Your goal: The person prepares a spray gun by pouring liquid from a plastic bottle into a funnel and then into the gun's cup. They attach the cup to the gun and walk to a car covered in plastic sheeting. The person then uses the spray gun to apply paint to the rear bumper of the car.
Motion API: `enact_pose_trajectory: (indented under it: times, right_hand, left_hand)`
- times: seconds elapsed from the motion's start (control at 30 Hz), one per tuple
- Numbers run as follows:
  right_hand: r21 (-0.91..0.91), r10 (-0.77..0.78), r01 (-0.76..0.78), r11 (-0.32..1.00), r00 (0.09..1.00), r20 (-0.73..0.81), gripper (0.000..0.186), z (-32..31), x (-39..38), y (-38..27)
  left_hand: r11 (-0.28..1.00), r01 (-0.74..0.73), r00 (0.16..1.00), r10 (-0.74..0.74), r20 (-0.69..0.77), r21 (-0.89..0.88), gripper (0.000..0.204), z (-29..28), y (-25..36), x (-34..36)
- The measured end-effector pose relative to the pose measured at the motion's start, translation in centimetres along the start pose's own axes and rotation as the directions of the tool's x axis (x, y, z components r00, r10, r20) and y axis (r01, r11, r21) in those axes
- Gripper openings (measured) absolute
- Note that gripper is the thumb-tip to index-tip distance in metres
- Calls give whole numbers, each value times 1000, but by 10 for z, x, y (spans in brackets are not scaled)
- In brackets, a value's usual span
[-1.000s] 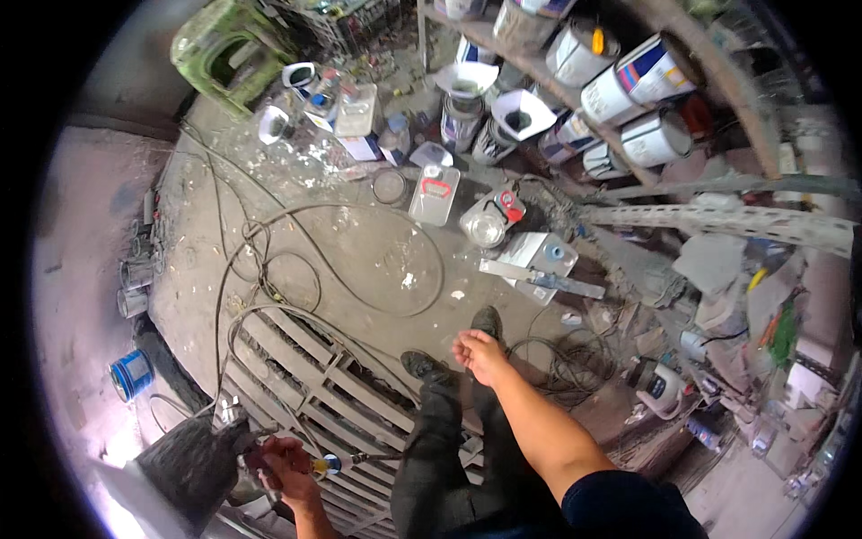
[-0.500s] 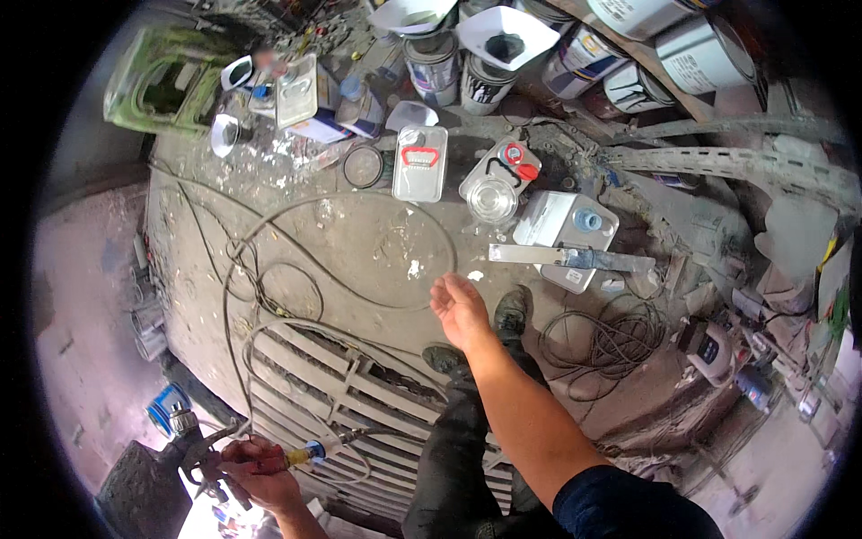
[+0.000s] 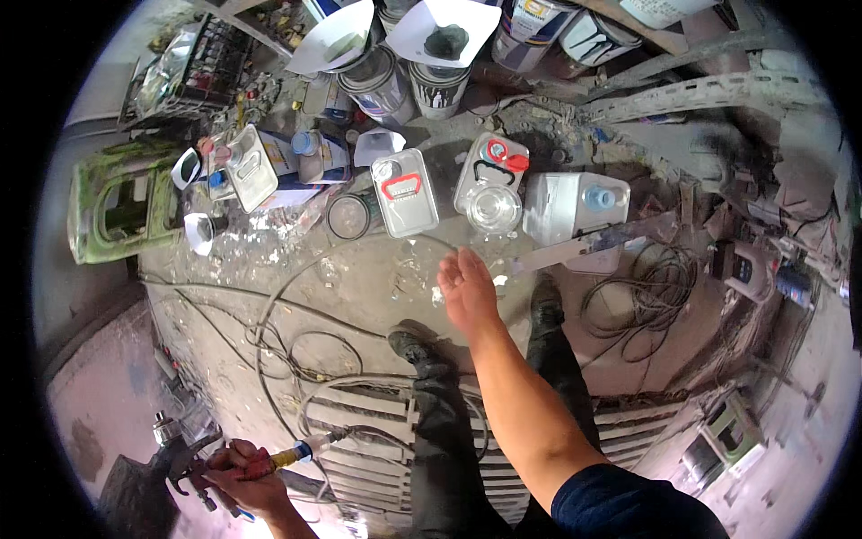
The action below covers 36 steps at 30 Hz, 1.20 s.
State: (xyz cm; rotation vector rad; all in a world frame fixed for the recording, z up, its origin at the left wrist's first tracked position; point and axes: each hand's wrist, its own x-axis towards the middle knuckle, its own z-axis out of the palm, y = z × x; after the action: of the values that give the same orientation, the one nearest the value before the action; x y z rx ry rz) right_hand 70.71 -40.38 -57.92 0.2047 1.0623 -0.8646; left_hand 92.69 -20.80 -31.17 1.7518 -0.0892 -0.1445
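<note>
My left hand (image 3: pixel 247 476), at the lower left, is closed around a dark spray gun (image 3: pixel 187 469) near its red-and-yellow air fitting (image 3: pixel 277 461). A hose runs off from that fitting. My right hand (image 3: pixel 467 292) reaches forward over the floor, fingers stretched out, with nothing in it. Beyond it stand a metal tin with a red handle (image 3: pixel 407 208) and another tin with a black handle (image 3: pixel 489 166). A clear round plastic container (image 3: pixel 494 208) appears over the second tin's near end. To the right is a whitish jug with a blue cap (image 3: pixel 557 207).
A long flat metal strip (image 3: pixel 575 251) extends across the jug's near side. Coiled cable (image 3: pixel 642 296) lies at the right; a loose hose (image 3: pixel 269 314) loops at the left. Slatted grating (image 3: pixel 359 449) lies underfoot. Paint cans (image 3: pixel 440 90) with paper funnels stand at the back.
The whole view has shifted and my feet stand differently, farther apart. My right hand now appears nearer the tins, still empty. My left hand still grips the spray gun.
</note>
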Motion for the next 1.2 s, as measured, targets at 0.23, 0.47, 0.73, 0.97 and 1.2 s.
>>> enact_pose_trajectory:
  times: [0.23,0.47,0.73,0.97,1.2]
  right_hand:
    - [200,-129,135,970,991,-41,22,21,27,16]
    - [262,-262,269,927,963,-65,17,21,45,23]
    - [246,-322,333,910,943,-83,14,18,53,21]
    - [236,-348,366,900,930,-117,19,19,60,23]
    - [234,-402,439,868,896,-188,18,26,58,19]
  left_hand:
    - [998,47,940,-57,338,38,40,-5,-24,52]
    - [997,60,924,-40,379,-40,35,-5,-35,64]
    - [999,42,873,-29,486,-16,38,-4,-42,65]
    - [998,-49,884,31,467,27,36,10,-38,52]
    - [1000,23,895,-17,445,-9,33,-4,-46,53]
